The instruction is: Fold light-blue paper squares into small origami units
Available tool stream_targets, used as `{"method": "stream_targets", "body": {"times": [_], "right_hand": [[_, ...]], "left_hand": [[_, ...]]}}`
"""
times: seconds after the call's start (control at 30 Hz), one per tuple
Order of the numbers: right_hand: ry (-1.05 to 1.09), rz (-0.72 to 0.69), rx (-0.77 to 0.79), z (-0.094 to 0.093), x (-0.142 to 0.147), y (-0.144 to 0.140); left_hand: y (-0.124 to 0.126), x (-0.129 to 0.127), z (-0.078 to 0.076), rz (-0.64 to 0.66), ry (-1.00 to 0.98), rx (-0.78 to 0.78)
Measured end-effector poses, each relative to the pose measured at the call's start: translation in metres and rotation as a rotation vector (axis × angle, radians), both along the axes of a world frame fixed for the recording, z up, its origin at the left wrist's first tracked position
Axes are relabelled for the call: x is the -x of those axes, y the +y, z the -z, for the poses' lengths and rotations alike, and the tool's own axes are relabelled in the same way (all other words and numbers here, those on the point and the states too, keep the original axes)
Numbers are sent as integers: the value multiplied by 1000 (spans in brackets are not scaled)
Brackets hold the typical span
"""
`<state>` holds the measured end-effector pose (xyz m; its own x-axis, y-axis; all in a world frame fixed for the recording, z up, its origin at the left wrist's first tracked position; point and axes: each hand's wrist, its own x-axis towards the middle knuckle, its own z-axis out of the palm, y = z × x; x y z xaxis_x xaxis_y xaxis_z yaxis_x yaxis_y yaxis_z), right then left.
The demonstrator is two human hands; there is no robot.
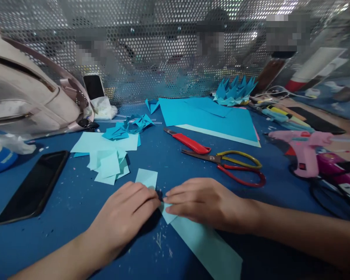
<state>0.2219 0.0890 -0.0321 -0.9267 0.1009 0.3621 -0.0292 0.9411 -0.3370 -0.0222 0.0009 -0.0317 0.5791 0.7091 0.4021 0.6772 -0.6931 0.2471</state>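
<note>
In the head view, both your hands lie flat on the blue table [76, 202], with the fingertips almost meeting. Your left hand [125, 212] presses down with curled fingers on a strip of light blue paper [204, 243]; it grips nothing, it only pushes. Your right hand [205, 202] is also open and flat, and its fingers hold the same strip down against the table. The strip is long and pale turquoise. It runs from under your fingers toward the lower right edge, and a short end [146, 178] shows beyond your left hand. How it is folded under the hands, you cannot tell.

Just behind your right hand lie scissors [233, 165] with yellow and red handles, and a red utility knife [189, 143]. A pile of cut paper pieces [107, 163] sits behind your left hand, with a black phone [35, 186] farther left.
</note>
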Motion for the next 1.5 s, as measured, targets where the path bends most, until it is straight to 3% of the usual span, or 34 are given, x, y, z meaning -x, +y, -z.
{"method": "stream_targets", "body": {"times": [0.1,0.27,0.47,0.63,0.77,1.03,1.5], "right_hand": [[23,4,-67,-3,0,3],[-63,-47,-95,-12,2,8],[-42,-88,-113,-14,3,12],[-51,-85,-101,-12,3,13],[-92,-108,-138,-12,4,15],[-113,-112,-133,-12,3,13],[-146,-108,-94,-14,0,14]], "left_hand": [[-9,3,3,19,36,-139],[-21,5,10,28,76,-218],[-18,4,17,-50,94,-186],[-14,6,10,-90,103,-157],[-14,6,2,-78,161,-142],[-16,4,13,-62,241,-139],[-17,4,10,-36,311,-124]]}}
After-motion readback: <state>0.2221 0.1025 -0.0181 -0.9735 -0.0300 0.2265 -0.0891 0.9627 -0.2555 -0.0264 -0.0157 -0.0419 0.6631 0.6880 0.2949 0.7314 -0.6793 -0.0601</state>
